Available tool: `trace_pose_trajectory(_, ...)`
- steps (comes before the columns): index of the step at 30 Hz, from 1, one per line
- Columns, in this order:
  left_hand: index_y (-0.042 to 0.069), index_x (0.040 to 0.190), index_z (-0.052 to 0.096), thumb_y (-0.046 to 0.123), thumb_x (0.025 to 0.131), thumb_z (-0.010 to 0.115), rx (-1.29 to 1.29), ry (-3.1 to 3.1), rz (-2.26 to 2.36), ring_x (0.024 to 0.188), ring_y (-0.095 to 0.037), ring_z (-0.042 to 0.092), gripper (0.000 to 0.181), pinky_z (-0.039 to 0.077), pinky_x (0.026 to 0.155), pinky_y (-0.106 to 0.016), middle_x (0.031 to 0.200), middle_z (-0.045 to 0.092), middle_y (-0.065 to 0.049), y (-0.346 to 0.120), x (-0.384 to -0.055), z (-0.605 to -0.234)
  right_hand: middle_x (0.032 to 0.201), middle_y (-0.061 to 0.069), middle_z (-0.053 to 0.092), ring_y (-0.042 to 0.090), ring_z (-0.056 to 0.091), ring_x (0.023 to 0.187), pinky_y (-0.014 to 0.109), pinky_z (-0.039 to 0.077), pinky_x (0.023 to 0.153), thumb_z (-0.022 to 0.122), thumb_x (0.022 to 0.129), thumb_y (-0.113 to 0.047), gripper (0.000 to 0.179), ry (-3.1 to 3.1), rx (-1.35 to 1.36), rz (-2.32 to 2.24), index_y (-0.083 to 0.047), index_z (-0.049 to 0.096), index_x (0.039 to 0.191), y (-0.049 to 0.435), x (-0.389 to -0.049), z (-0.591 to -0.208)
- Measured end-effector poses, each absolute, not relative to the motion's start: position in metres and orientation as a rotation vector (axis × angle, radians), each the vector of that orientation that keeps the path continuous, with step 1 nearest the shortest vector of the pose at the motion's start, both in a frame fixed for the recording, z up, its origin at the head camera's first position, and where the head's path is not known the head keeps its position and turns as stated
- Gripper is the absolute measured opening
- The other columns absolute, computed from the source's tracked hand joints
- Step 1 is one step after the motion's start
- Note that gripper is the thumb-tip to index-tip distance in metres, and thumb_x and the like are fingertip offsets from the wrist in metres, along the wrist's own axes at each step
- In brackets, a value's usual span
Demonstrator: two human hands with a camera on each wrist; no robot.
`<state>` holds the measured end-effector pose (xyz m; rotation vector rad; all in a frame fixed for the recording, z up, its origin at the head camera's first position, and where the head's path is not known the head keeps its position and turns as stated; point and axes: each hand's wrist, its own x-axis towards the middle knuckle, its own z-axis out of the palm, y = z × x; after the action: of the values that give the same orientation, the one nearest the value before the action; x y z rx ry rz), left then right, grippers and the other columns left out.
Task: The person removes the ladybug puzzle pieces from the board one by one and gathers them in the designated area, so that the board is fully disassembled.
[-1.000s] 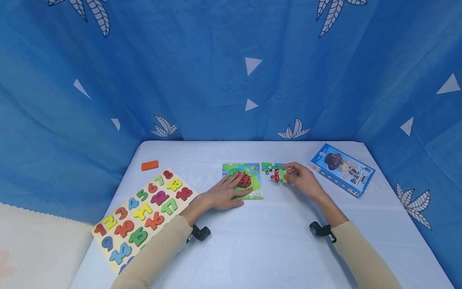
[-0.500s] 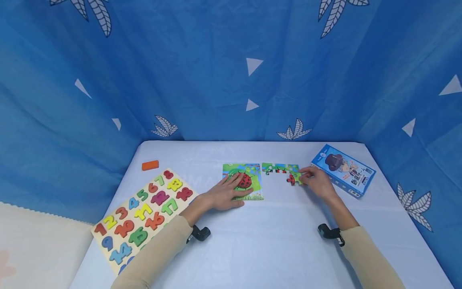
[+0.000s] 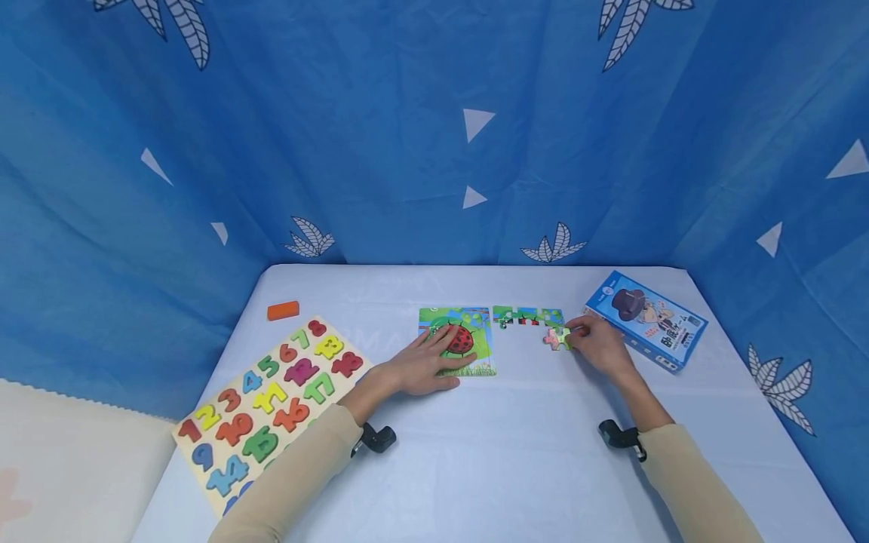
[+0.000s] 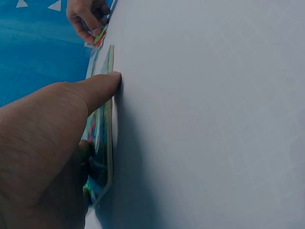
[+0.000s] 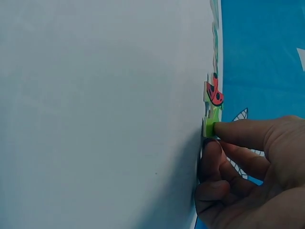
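Observation:
My left hand [image 3: 421,367] lies with spread fingers on a square ladybug picture board [image 3: 483,343]. In the left wrist view, the thumb of the left hand [image 4: 47,114] reaches over the near edge of the board [image 4: 110,152]. To its right, my right hand [image 3: 600,347] pinches a puzzle piece [image 3: 554,339] between thumb and fingers. Red with black spots and green show on that puzzle piece [image 5: 214,95] in the right wrist view. It sits just below the right end of a row of joined puzzle pieces [image 3: 526,311], whose lower edge is notched.
A blue game box [image 3: 645,317] lies beyond the right hand. At the left is a wooden number board [image 3: 271,343] with colourful digits, partly under the left sleeve. An orange block [image 3: 282,311] lies near the back left. Blue cloth [image 3: 407,151] hangs behind the white table [image 3: 489,467].
My right hand has moved right along the row with the puzzle piece and now holds it by the row's right end. The left hand has stayed on the picture board.

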<state>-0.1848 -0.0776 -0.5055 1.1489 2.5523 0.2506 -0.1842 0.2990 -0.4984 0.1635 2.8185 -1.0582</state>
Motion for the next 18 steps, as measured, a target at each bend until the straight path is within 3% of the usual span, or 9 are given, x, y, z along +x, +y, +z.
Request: trace_pose_trajectory(18,0.044,0.158,0.023,0.055,0.105,0.041,1.149,2.556,0.226,0.156,-0.029,-0.008,0.057,0.003,0.124,-0.054,0.169,-0.005,-0.010,-0.0769,-0.1842,-0.5042,0.100,0.014,0.058,0.028,0.052,0.091,0.032,0.043,0.068,0.065,0.098,-0.016,0.028,2.818,0.164,-1.021,-0.001,0.066,0.121,0.2971,-0.1853,-0.4983)
